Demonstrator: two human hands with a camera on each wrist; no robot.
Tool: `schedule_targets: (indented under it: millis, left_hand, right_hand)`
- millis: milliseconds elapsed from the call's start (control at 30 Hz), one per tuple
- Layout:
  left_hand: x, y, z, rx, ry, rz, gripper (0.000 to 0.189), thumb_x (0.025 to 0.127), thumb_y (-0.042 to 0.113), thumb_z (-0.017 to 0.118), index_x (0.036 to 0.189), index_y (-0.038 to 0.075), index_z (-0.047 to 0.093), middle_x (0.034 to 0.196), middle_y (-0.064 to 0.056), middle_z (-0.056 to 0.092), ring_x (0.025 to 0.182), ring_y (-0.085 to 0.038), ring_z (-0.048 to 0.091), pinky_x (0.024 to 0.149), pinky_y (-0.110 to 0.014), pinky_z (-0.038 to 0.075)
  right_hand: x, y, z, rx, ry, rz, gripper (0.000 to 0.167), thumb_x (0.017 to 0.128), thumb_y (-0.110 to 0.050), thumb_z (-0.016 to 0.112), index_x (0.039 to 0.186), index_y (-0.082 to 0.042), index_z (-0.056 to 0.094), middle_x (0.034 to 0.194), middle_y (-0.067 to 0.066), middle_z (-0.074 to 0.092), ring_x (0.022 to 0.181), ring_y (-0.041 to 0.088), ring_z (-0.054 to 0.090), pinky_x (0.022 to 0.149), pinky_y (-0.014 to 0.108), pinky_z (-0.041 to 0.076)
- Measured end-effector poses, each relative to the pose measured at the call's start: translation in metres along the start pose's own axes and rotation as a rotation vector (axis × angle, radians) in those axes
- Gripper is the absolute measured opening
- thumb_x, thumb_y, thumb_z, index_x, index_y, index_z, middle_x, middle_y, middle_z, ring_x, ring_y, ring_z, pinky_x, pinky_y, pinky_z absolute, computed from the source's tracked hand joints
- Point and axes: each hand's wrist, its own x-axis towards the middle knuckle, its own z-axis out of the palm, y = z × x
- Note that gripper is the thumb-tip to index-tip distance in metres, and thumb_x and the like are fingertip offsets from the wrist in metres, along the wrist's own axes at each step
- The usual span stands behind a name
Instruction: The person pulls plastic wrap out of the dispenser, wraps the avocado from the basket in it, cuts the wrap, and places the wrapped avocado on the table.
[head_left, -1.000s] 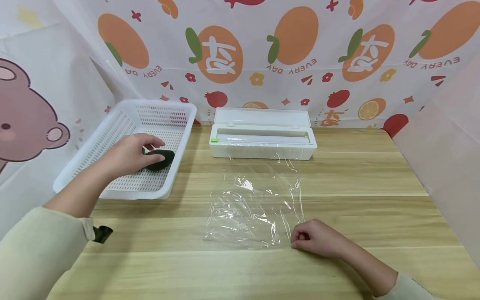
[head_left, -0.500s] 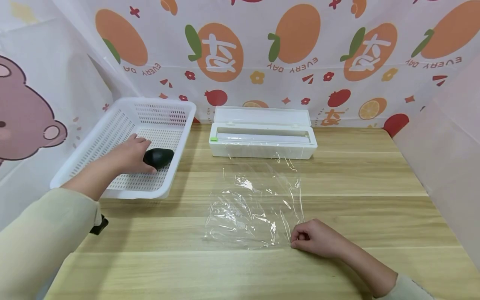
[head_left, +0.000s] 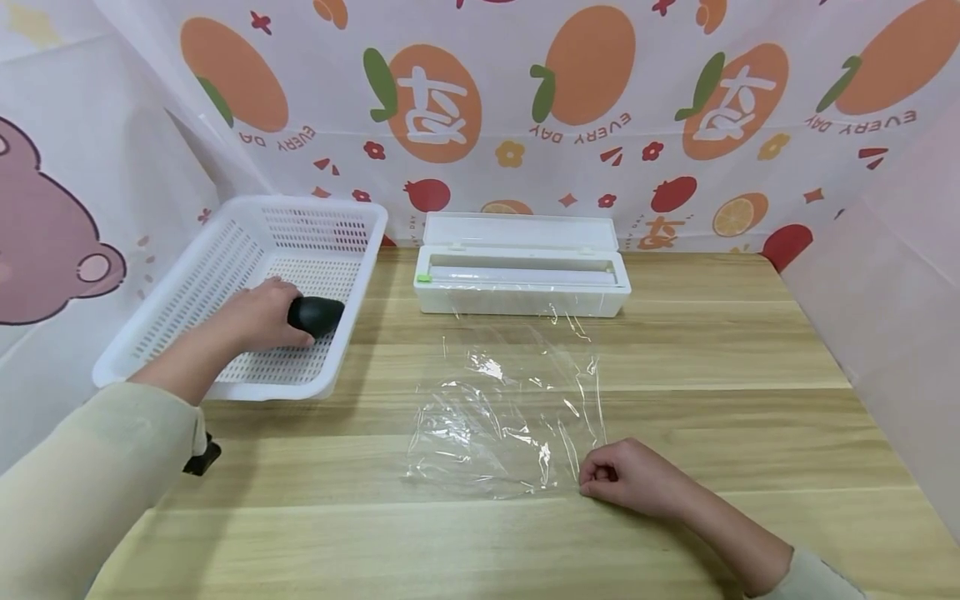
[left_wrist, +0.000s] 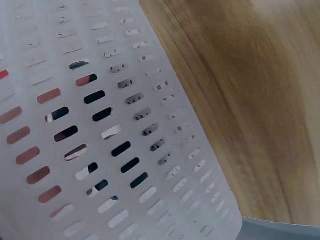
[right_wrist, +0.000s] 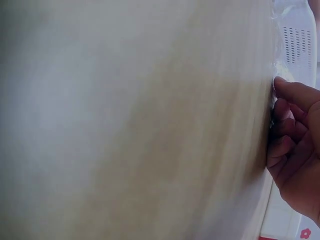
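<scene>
In the head view my left hand [head_left: 264, 317] is inside the white basket [head_left: 330, 383], gripping a dark green avocado [head_left: 318, 317] by its left end, with the thumb along the near side. Through the basket's slots, the left wrist view shows parts of the dark avocado [left_wrist: 102, 114] and of the fingers. A wrinkled sheet of cling film [head_left: 487, 417] stretches over the table from a white dispenser box [head_left: 521, 300]. My right hand [head_left: 630, 477] pinches the film's near right corner against the tabletop; the right wrist view shows the thumb and curled fingers at the film's edge.
The dispenser's lid [head_left: 521, 232] stands raised at the back, with a small green slider [head_left: 423, 278] at the box's left end. A printed curtain [head_left: 517, 108] hangs behind the wooden table [head_left: 720, 350]. The basket's walls surround the left hand.
My left hand has lowered into the basket and shifted left of the avocado, closing round its left end. The right hand stays at the film's corner.
</scene>
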Motion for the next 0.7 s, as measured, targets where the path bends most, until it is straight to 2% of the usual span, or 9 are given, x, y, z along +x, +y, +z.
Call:
schedule_targets:
  millis: [133, 233, 333, 600, 633, 700]
  left_hand:
    - [-0.003, 0.002, 0.001, -0.089, 0.064, -0.002, 0.072, 0.075, 0.038, 0.083, 0.123, -0.008, 0.055, 0.111, -0.028, 0.061, 0.089, -0.036, 0.057, 0.074, -0.051, 0.046]
    - [-0.007, 0.002, 0.000, -0.174, 0.112, -0.002, 0.067, 0.078, 0.032, 0.082, 0.125, -0.007, 0.054, 0.112, -0.029, 0.063, 0.092, -0.038, 0.059, 0.077, -0.054, 0.048]
    - [-0.013, 0.005, -0.003, -0.255, 0.163, -0.009, 0.069, 0.079, 0.029, 0.081, 0.131, -0.005, 0.051, 0.118, -0.030, 0.060, 0.098, -0.040, 0.059, 0.080, -0.056, 0.047]
    - [-0.029, 0.014, -0.010, -0.466, 0.297, -0.033, 0.081, 0.079, 0.036, 0.083, 0.141, 0.001, 0.044, 0.133, -0.028, 0.051, 0.115, -0.044, 0.051, 0.092, -0.060, 0.044]
    - [-0.031, 0.015, -0.010, -0.482, 0.315, -0.033, 0.081, 0.079, 0.036, 0.083, 0.141, 0.001, 0.044, 0.134, -0.028, 0.050, 0.115, -0.044, 0.051, 0.092, -0.059, 0.045]
    - [-0.033, 0.016, -0.009, -0.503, 0.349, -0.034, 0.082, 0.077, 0.037, 0.084, 0.141, 0.003, 0.045, 0.135, -0.026, 0.050, 0.113, -0.043, 0.053, 0.089, -0.045, 0.050]
  right_hand:
    - [-0.002, -0.001, 0.001, -0.013, 0.024, -0.017, 0.010, 0.087, -0.020, 0.075, 0.081, -0.026, 0.070, 0.063, -0.021, 0.050, 0.059, -0.008, 0.044, 0.056, 0.017, 0.045]
    - [-0.003, -0.001, 0.002, -0.020, 0.042, -0.038, 0.011, 0.086, -0.019, 0.076, 0.081, -0.026, 0.070, 0.064, -0.021, 0.051, 0.060, -0.008, 0.045, 0.055, 0.017, 0.045]
    - [-0.003, -0.002, 0.003, -0.028, 0.054, -0.061, 0.012, 0.086, -0.017, 0.076, 0.080, -0.026, 0.070, 0.064, -0.022, 0.051, 0.060, -0.009, 0.044, 0.054, 0.016, 0.045]
    - [-0.004, -0.001, 0.005, -0.037, 0.062, -0.070, 0.013, 0.086, -0.018, 0.076, 0.080, -0.027, 0.069, 0.065, -0.021, 0.052, 0.060, -0.009, 0.044, 0.053, 0.016, 0.044]
    - [-0.004, -0.001, 0.005, -0.036, 0.062, -0.069, 0.013, 0.086, -0.018, 0.076, 0.080, -0.027, 0.069, 0.065, -0.021, 0.052, 0.060, -0.009, 0.045, 0.053, 0.016, 0.044]
    - [-0.004, -0.001, 0.005, -0.034, 0.061, -0.067, 0.012, 0.086, -0.018, 0.076, 0.080, -0.027, 0.069, 0.065, -0.021, 0.052, 0.060, -0.008, 0.045, 0.054, 0.016, 0.044]
